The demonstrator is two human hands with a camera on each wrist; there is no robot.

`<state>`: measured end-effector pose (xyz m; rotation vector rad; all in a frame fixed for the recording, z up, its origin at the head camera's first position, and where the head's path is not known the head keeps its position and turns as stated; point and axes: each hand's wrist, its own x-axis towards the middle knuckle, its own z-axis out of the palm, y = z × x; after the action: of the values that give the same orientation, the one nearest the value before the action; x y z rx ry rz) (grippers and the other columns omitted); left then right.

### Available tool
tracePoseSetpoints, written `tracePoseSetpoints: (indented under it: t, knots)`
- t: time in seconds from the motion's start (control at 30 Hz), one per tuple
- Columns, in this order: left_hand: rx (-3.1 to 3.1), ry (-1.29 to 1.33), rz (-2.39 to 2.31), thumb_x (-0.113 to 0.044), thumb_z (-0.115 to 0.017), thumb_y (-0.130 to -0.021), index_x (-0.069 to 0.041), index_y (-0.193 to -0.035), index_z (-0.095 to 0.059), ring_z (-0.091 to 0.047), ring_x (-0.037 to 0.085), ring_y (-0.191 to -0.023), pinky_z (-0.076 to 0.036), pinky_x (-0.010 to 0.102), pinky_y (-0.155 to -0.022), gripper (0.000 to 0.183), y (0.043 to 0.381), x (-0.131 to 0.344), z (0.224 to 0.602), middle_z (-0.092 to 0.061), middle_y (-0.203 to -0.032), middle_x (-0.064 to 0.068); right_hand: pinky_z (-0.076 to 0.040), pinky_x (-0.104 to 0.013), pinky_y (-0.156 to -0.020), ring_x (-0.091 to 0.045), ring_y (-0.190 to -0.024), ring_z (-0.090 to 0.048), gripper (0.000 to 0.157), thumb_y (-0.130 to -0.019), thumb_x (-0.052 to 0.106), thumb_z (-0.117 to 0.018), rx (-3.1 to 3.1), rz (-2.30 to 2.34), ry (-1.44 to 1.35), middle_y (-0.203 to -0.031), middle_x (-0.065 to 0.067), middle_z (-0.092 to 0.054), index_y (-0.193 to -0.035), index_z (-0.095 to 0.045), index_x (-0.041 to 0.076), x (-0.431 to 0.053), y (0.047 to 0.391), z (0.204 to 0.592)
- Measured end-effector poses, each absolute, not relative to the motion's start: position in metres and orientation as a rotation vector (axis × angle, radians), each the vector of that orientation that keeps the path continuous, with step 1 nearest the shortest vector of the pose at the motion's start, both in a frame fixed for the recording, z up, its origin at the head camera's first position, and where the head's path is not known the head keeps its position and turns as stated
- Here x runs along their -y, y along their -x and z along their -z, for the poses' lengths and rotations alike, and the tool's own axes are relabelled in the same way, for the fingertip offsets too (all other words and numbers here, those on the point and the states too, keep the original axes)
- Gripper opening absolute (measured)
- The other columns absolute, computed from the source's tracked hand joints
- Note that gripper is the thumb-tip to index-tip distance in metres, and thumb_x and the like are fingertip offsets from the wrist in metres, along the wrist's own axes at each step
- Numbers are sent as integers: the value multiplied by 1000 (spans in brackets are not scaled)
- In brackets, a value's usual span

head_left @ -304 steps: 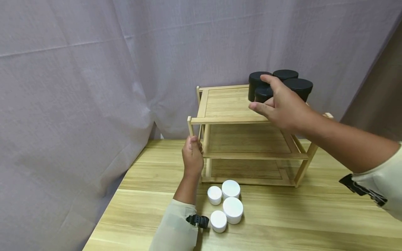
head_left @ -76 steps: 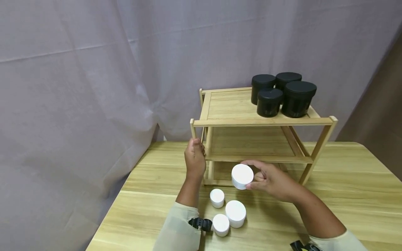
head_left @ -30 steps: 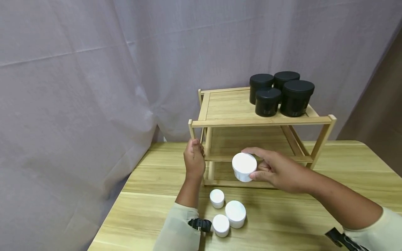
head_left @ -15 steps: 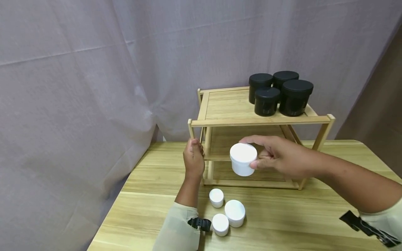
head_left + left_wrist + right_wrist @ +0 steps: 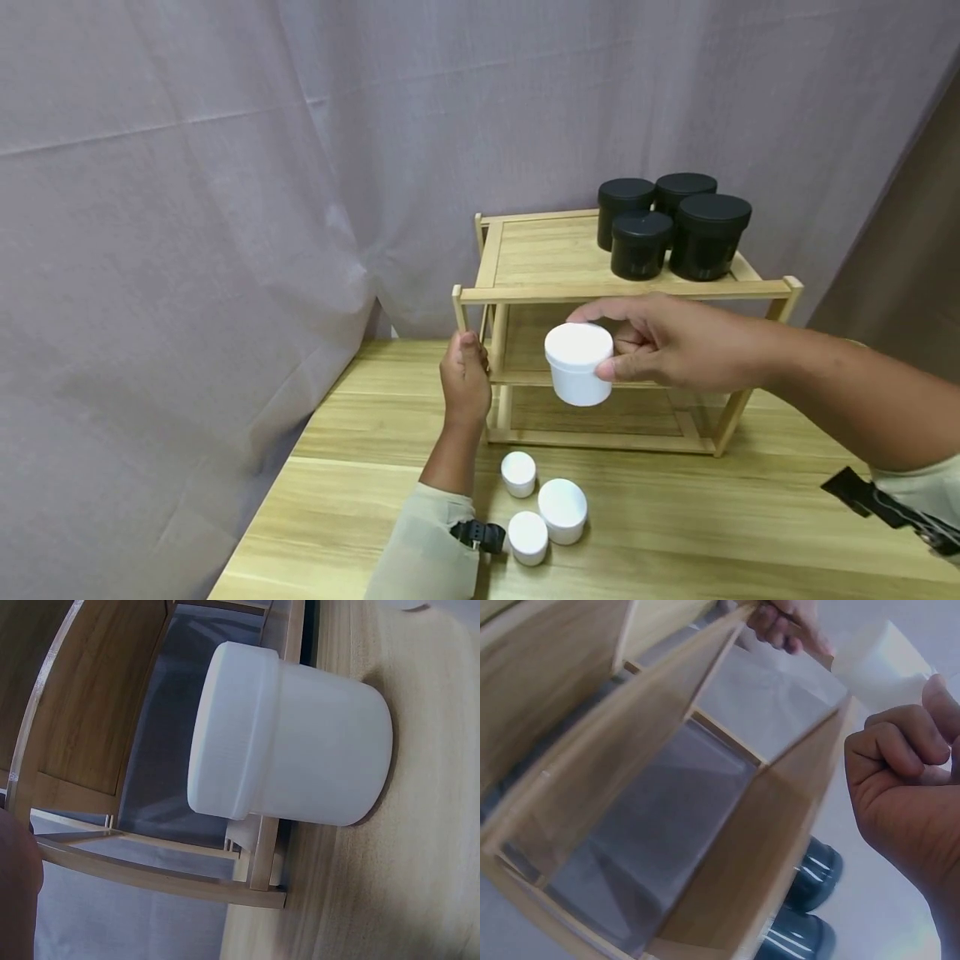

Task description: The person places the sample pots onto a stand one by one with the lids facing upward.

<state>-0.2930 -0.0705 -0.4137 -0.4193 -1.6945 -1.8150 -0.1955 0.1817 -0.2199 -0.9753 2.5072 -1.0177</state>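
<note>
In the head view my right hand (image 5: pixel 667 346) pinches a white lidded jar (image 5: pixel 579 367) between thumb and fingers. The jar is upright, held in front of the middle shelf of a wooden rack (image 5: pixel 622 293). My left hand (image 5: pixel 465 379) grips the rack's front left post. On the table below stand three more white jars: a small one (image 5: pixel 518 473), a larger one (image 5: pixel 562 510) and another small one (image 5: pixel 528 537) near my left wrist. In the left wrist view a white jar (image 5: pixel 300 739) fills the middle. The right wrist view shows the held jar (image 5: pixel 881 667) above the curled fingers.
Several black lidded jars, among them a tall one (image 5: pixel 711 237) and a shorter one (image 5: pixel 641 246), stand grouped at the right of the rack's top shelf. Behind hangs a grey curtain (image 5: pixel 225 208). The wooden table (image 5: pixel 360 467) has its left edge beside the curtain.
My right hand has picked up a white jar from the table and raised it from the bottom shelf's height to the middle shelf's. Earlier that hand was at the black jars. My left hand stays put.
</note>
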Motion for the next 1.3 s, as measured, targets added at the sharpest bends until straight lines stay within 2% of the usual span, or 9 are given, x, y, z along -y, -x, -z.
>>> tracePoseSetpoints:
  t: [0.1,0.13,0.33,0.6,0.73,0.93,1.03,1.13,1.3]
  knots:
    - [1693,427,1803,-80,-33,-101,-4,-82,-43,-34,4,-57,-33,19,-54,79,294,70,414,-37,-64,-8,-58,-26,-80,-11,-95,-67,55,-105,18,-74,-2541,975,972,-110,1,-77,-156,-54,9,-180,197,210]
    - [1693,430,1799,-80,-33,-101,-2,-82,-43,-34,4,-57,-33,19,-54,80,294,69,414,-36,-64,-8,-57,-27,-81,-12,-96,-67,56,-105,18,-74,-2564,956,952,-112,1,-77,-156,-54,9,-179,197,206]
    - [1702,416,1800,-81,-33,-99,0,-83,-43,-34,4,-57,-34,19,-54,83,295,68,413,-37,-65,-7,-49,-27,-76,-17,-91,-56,58,-102,19,-78,-2705,866,860,-100,-1,-63,-156,-57,13,-172,201,183]
    - [1696,427,1819,-82,-33,-98,-2,-84,-45,-34,4,-57,-33,19,-54,81,297,65,414,-38,-65,-8,-42,-32,-77,-22,-100,-48,44,-105,19,-76,-2794,873,943,-109,-3,-55,-147,-64,19,-166,208,166]
    - [1690,438,1811,-80,-33,-99,-7,-83,-44,-34,3,-57,-33,18,-54,75,296,64,413,-37,-64,-8,-40,-32,-73,-22,-96,-46,42,-104,20,-76,-2880,835,989,-113,-5,-54,-144,-64,16,-164,215,160]
    - [1691,455,1800,-78,-33,-100,-8,-82,-44,-34,3,-56,-34,18,-55,73,297,62,412,-36,-63,-9,-37,-33,-77,-23,-102,-43,47,-106,22,-75,-3002,788,958,-109,-6,-49,-151,-63,20,-167,226,153]
    - [1694,452,1797,-78,-32,-100,-8,-82,-44,-33,3,-56,-33,18,-54,74,298,62,413,-36,-62,-9,-37,-34,-81,-23,-102,-44,46,-107,23,-74,-3023,798,937,-110,-6,-54,-151,-62,20,-170,232,151]
    - [1692,458,1796,-78,-32,-101,-7,-82,-44,-33,3,-56,-33,19,-54,75,298,62,414,-37,-62,-9,-39,-39,-86,-25,-104,-47,46,-108,24,-73,-3025,816,903,-118,-9,-63,-152,-61,19,-172,239,148]
    - [1693,469,1790,-77,-31,-102,-3,-83,-44,-33,3,-56,-32,19,-54,78,298,61,414,-37,-62,-9,-41,-58,-108,-35,-129,-53,51,-109,24,-71,-3027,794,896,-145,-19,-64,-157,-55,15,-172,249,142]
